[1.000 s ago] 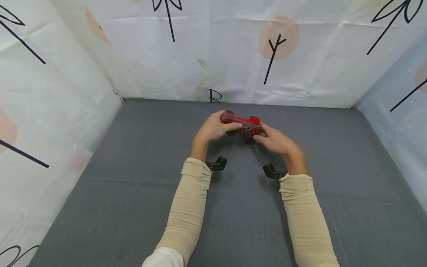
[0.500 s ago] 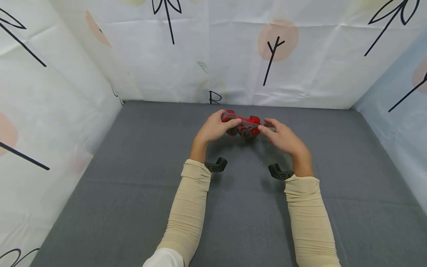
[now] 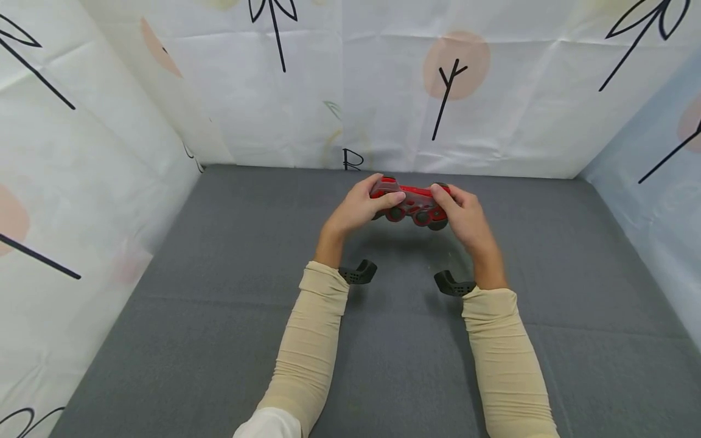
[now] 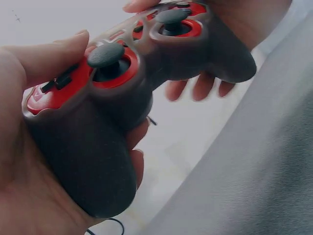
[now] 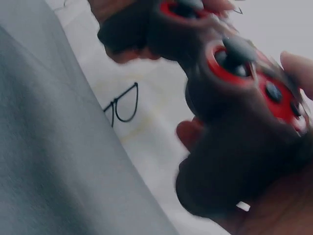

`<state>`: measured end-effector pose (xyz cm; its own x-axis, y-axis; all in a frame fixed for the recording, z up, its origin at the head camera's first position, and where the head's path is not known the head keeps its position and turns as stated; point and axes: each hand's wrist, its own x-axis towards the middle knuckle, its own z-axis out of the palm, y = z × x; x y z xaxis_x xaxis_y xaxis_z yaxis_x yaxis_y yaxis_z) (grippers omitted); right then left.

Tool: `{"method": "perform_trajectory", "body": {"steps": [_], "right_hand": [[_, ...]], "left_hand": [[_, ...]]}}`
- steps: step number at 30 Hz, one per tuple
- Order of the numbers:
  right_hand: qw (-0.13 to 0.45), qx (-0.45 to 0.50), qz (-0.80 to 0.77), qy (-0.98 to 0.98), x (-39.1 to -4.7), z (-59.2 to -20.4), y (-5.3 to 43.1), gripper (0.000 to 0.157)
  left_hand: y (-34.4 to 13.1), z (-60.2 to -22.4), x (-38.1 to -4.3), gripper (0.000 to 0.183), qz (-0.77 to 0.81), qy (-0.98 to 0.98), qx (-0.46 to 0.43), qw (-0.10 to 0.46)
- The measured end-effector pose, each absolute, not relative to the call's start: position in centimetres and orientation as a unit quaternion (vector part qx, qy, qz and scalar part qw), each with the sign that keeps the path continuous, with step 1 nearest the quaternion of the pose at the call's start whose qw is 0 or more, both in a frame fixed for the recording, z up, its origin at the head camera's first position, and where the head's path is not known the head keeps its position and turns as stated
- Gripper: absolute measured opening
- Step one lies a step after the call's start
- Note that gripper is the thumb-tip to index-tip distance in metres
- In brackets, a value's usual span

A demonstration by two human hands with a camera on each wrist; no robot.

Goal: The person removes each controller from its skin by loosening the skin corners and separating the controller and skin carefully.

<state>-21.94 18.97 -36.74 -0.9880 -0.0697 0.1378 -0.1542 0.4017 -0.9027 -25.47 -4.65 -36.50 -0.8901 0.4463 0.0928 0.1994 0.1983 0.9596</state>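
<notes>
A red and black game controller (image 3: 413,204) is held above the far part of the grey table, its two thumbsticks towards me. My left hand (image 3: 353,210) grips its left end, thumb across the face and fingers behind. At the other end my right hand (image 3: 468,225) holds the right grip, with the thumb over the top face. In the left wrist view the dark left handle of the controller (image 4: 88,152) lies against the palm, with fingertips showing behind it. The right wrist view, slightly blurred, shows the right handle (image 5: 230,161) in the right hand.
Grey cloth covers the table (image 3: 230,347). White patterned sheets hang as a back wall (image 3: 378,121) and at both sides, close behind the controller. Each wrist wears a dark camera mount, the left mount (image 3: 358,272) and the right mount (image 3: 453,284).
My right hand let go of the controller's right end, shifted right, then took hold of it again with the thumb on top. The controller has risen and turned more level; the left hand kept its grip.
</notes>
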Motion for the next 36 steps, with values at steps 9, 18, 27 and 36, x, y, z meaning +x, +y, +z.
{"method": "perform_trajectory", "body": {"steps": [9, 18, 27, 36], "right_hand": [[0.106, 0.024, 0.567, -0.817, -21.7, -36.1, 18.2, 0.037], [0.151, 0.019, 0.497, -0.854, -21.1, -35.0, 19.1, 0.042], [0.11, 0.029, 0.41, -0.905, -20.8, -34.4, 20.4, 0.046], [0.103, 0.008, 0.412, -0.905, -21.1, -35.0, 20.6, 0.052]], "left_hand": [[-4.3, -36.8, -25.2, 0.044, 0.588, 0.773, 0.213, 0.109], [-4.7, -37.2, -25.2, 0.053, 0.598, 0.758, 0.236, 0.109], [-2.7, -37.4, -24.8, 0.041, 0.568, 0.772, 0.278, 0.064], [-2.1, -37.5, -24.8, 0.023, 0.478, 0.824, 0.302, 0.031]]}}
